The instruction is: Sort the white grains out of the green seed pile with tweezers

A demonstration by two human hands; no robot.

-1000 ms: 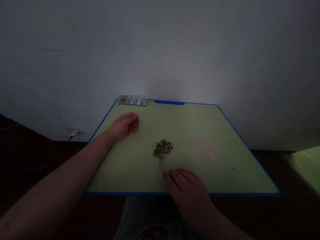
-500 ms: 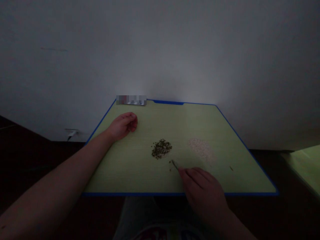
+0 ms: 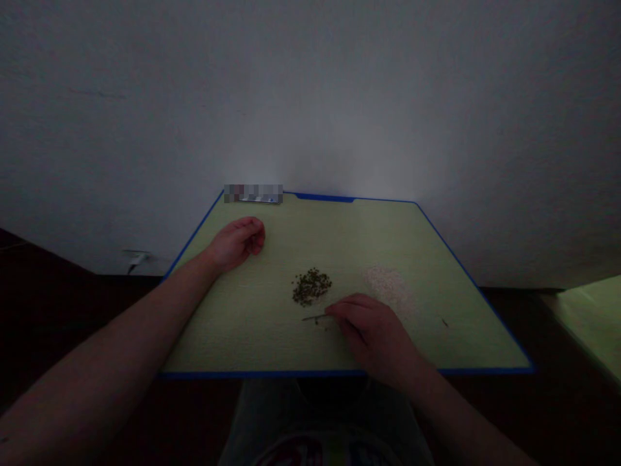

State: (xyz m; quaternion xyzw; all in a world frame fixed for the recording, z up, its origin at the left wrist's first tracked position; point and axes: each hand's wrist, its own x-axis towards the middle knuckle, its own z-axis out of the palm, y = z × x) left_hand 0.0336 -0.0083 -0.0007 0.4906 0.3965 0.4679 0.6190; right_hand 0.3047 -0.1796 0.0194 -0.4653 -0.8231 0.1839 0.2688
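Observation:
My right hand (image 3: 371, 333) pinches a thin metal tool that looks like tweezers (image 3: 316, 317), its tip pointing left, low over the table. Just beyond the tip lies a loose pile of small dark green-brown beans or seeds (image 3: 311, 287), with pale grains among them at its near edge. A few loose dark seeds (image 3: 317, 322) sit by the tweezers. To the right spreads a pile of pale, rice-like grains (image 3: 388, 285), partly behind my right hand. My left hand (image 3: 239, 243) rests on the table left of the dark pile, its fingers curled in and nothing visible in them.
The pale green table (image 3: 272, 349) has a blue rim and stands against a grey wall (image 3: 320, 97). A flat, pixelated object (image 3: 253, 194) lies at its back left corner. A small dark sliver (image 3: 445, 322) lies on the right. A plugged socket (image 3: 138, 259) is low on the wall.
My right hand moved right from the dark pile's near edge, then back left and a little forward, the tweezers now turned leftward. Several dark seeds now lie apart near the tip. My left hand stays put.

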